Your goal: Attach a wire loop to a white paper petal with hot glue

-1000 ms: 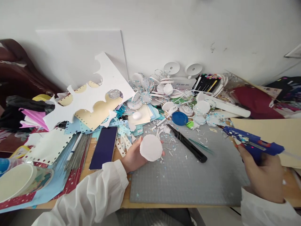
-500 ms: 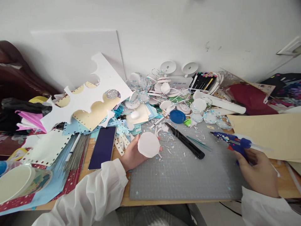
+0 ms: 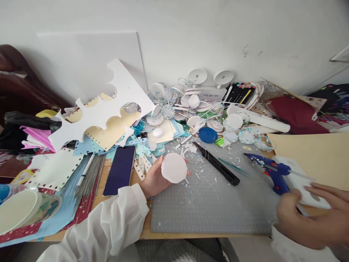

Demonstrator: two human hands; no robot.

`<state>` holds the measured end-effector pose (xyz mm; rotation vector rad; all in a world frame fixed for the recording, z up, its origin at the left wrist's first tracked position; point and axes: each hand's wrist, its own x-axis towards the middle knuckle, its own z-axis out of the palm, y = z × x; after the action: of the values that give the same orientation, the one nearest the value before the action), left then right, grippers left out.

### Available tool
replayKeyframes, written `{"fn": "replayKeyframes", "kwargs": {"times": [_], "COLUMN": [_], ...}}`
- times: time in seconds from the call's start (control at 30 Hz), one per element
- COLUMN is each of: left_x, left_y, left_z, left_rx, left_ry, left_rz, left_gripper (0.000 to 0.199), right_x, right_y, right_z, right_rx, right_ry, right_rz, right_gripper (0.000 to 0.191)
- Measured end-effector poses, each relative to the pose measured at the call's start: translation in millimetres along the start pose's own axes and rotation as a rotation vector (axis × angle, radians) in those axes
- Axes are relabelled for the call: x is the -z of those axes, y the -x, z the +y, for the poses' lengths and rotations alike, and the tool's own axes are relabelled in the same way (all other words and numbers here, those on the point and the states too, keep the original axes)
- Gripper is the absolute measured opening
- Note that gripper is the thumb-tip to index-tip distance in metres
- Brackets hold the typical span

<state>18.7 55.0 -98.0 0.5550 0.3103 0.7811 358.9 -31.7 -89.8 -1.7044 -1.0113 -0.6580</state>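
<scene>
My left fingers (image 3: 157, 166) grip a white disc (image 3: 174, 167) above the grey mat (image 3: 218, 214), best held steady by its rim; my right fingers (image 3: 331, 199), blurred, spread apart near the blue glue gun (image 3: 276, 170).

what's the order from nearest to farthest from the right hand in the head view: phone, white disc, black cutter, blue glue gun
From the right hand:
1. Blue glue gun: just beyond, to its left
2. Black cutter: on the mat
3. White disc: in the left hand
4. Phone: left of the mat
</scene>
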Motion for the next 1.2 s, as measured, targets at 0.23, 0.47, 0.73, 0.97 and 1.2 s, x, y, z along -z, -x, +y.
{"fn": "replayKeyframes", "kwargs": {"times": [0.23,0.47,0.73,0.97,1.2], "left_x": [-3.4,1.7,0.7,-9.6,-2.1], "left_y": [1.3,0.4,0.3,0.4,3.1], "left_z": [1.2,-1.4,-0.2,2.6,0.9], "left_rx": [-0.003,-0.015,-0.002,-0.03,-0.007], "left_ry": [-0.006,0.027,0.018,-0.007,-0.081], "left_rz": [0.008,-0.006,0.009,0.022,-0.004], "left_gripper": [0.062,0.062,0.065,0.066,0.075], "right_x": [-45.7,-97.0,-101.9,-76.4,-65.7], "right_y": [6.8,8.2,17.5,13.6,-2.2], "right_z": [-91.4,-105.2,-100.4,-107.4,-112.8], "right_rx": [0.896,0.999,0.677,-0.021,-0.345], "right_ry": [-0.209,-0.234,-0.556,-1.215,-1.372], "right_rz": [-0.769,-1.095,-1.09,-1.101,-1.173], "right_gripper": [0.024,0.01,0.011,0.015,0.02]}}
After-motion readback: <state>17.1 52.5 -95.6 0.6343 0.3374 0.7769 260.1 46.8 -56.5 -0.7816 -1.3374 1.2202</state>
